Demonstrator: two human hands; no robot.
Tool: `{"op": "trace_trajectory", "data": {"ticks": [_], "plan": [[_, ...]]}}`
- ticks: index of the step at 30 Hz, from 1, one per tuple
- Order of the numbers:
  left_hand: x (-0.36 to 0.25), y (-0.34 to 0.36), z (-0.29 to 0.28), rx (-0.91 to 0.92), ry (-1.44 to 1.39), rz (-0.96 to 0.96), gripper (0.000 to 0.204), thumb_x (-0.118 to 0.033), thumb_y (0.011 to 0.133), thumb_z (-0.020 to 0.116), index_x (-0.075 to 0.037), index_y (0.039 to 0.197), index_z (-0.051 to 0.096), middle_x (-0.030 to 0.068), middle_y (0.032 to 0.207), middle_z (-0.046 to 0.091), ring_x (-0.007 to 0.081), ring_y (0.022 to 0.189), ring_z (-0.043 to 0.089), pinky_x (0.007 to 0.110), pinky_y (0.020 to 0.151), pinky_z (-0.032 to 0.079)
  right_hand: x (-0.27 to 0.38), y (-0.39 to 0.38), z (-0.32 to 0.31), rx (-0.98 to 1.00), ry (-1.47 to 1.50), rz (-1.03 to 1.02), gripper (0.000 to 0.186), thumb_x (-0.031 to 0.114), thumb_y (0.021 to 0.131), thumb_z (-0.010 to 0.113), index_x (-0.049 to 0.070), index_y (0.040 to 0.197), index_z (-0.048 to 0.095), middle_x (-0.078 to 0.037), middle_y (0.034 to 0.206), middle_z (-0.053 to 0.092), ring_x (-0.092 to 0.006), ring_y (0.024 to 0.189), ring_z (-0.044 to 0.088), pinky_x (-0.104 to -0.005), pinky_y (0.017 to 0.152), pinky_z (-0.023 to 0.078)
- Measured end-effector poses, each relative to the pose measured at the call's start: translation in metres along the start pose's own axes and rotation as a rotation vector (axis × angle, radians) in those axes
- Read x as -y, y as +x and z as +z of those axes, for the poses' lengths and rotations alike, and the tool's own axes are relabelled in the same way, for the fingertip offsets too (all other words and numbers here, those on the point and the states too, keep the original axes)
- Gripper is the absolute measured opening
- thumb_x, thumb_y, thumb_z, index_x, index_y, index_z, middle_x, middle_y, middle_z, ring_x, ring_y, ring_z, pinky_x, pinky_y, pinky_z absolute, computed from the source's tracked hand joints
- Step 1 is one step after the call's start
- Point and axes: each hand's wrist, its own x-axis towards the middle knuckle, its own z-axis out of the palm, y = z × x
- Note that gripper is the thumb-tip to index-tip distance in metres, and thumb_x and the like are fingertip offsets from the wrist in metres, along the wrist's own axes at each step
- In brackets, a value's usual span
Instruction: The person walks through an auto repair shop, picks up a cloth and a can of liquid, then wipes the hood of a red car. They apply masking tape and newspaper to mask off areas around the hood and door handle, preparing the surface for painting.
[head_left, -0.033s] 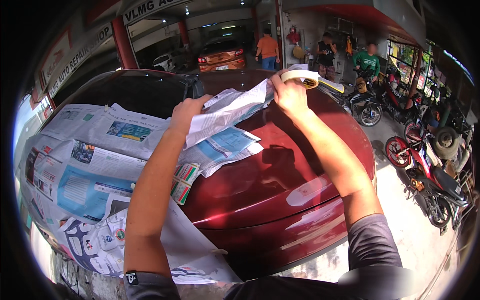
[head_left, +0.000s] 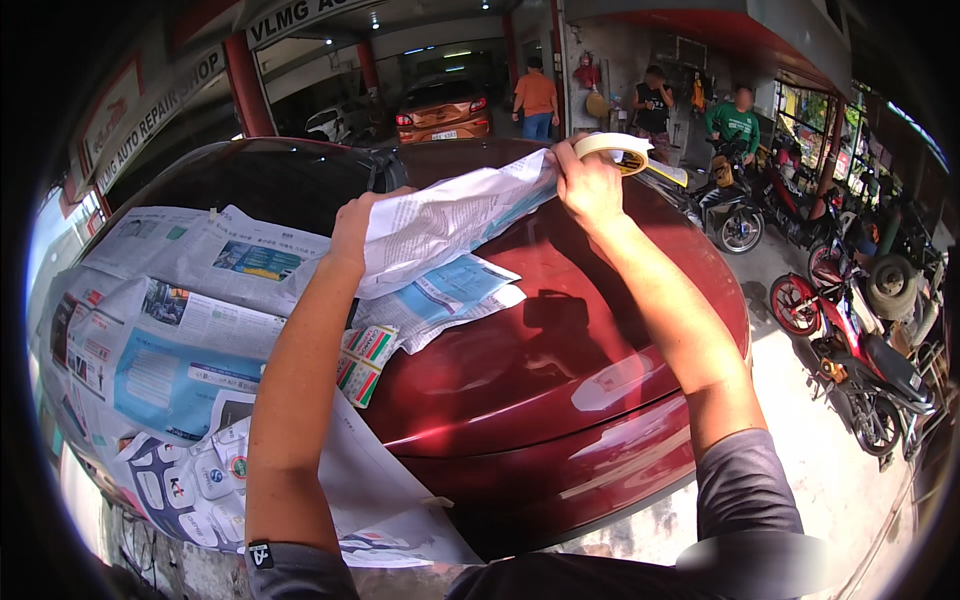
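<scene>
A creased newspaper sheet [head_left: 455, 220] stretches between my two hands above a glossy dark red car [head_left: 600, 290]. My left hand [head_left: 362, 222] is closed on the sheet's left end, its fingertips partly hidden behind the wrist and paper. Pinching the far right corner is my right hand [head_left: 592, 188]. A roll of cream masking tape [head_left: 628, 142] rests at that hand's fingers, seemingly held along with the corner. Under the raised sheet, a blue-printed newspaper page [head_left: 455, 290] lies on the red panel.
More newspaper sheets [head_left: 190, 350] cover the car's left side, with small tape pieces on them. A green, red and white printed paper [head_left: 368, 362] lies by my left forearm. Parked motorcycles [head_left: 850, 350] stand to the right. Farther back are several people and an orange car [head_left: 443, 110].
My right hand, with the tape roll, has shifted slightly right. My left hand has moved a little left, and the sheet between them is pulled straighter, showing more of its printed face.
</scene>
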Motion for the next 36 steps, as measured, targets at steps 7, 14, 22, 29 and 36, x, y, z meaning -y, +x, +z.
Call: {"op": "trace_trajectory", "data": {"ticks": [7, 14, 22, 29, 36], "plan": [[0.081, 0.005, 0.057, 0.131, -0.673, 0.066, 0.051, -0.039, 0.087, 0.077, -0.013, 0.13, 0.071, 0.0175, 0.125, 0.073, 0.03, 0.115, 0.071, 0.04, 0.1, 0.054, -0.035, 0.068, -0.074, -0.276, -0.083, -0.109, 0.011, 0.028, 0.094, 0.073, 0.022, 0.102, 0.071, -0.012, 0.066, 0.062, -0.0336, 0.06, 0.067, -0.0453, 0.056, 0.054], [-0.027, -0.058, -0.013, 0.808, -0.005, 0.13, 0.125, -0.038, 0.071, 0.094, -0.017, 0.169, 0.019, 0.0267, 0.156, 0.049, 0.0334, 0.147, 0.047, 0.04, 0.118, 0.039, -0.065, 0.148, -0.211, -0.384, -0.236, -0.001, 0.02, 0.037, 0.104, 0.063, 0.02, 0.108, 0.073, -0.013, 0.076, 0.071, -0.034, 0.073, 0.071, -0.0429, 0.064, 0.055], [0.0, -0.151, -0.166, -0.285, -1.479, 0.111, 0.13, -0.084, 0.084, 0.059, -0.006, 0.168, -0.002, 0.0312, 0.163, 0.032, 0.0416, 0.148, 0.042, 0.06, 0.111, 0.046, 0.183, 0.184, -0.3, -0.23, 0.682, -0.115, 0.021, 0.021, 0.106, 0.066, 0.001, 0.108, 0.071, -0.005, 0.081, 0.067, -0.0128, 0.067, 0.06, -0.027, 0.066, 0.049], [0.044, -0.411, -0.371, -0.535, -1.123, 0.235, 0.127, -0.072, 0.081, 0.077, -0.003, 0.165, 0.011, 0.0264, 0.157, 0.041, 0.0391, 0.138, 0.051, 0.054, 0.101, 0.053, 0.467, 0.147, -0.349, -0.025, 0.584, -0.8, 0.031, 0.011, 0.079, 0.079, 0.012, 0.11, 0.076, -0.006, 0.07, 0.056, -0.0226, 0.055, 0.056, -0.0386, 0.052, 0.043], [0.112, -0.605, -0.448, -1.287, -0.682, -0.242, 0.032, -0.014, 0.084, 0.079, 0.007, 0.106, 0.07, 0.0121, 0.103, 0.075, 0.0221, 0.089, 0.071, 0.036, 0.081, 0.056, 0.676, 0.132, -0.377, -0.113, 0.713, -0.971, 0.053, 0.012, 0.075, 0.068, 0.018, 0.127, 0.074, -0.003, 0.072, 0.056, -0.0193, 0.056, 0.056, -0.0361, 0.052, 0.043]]}}
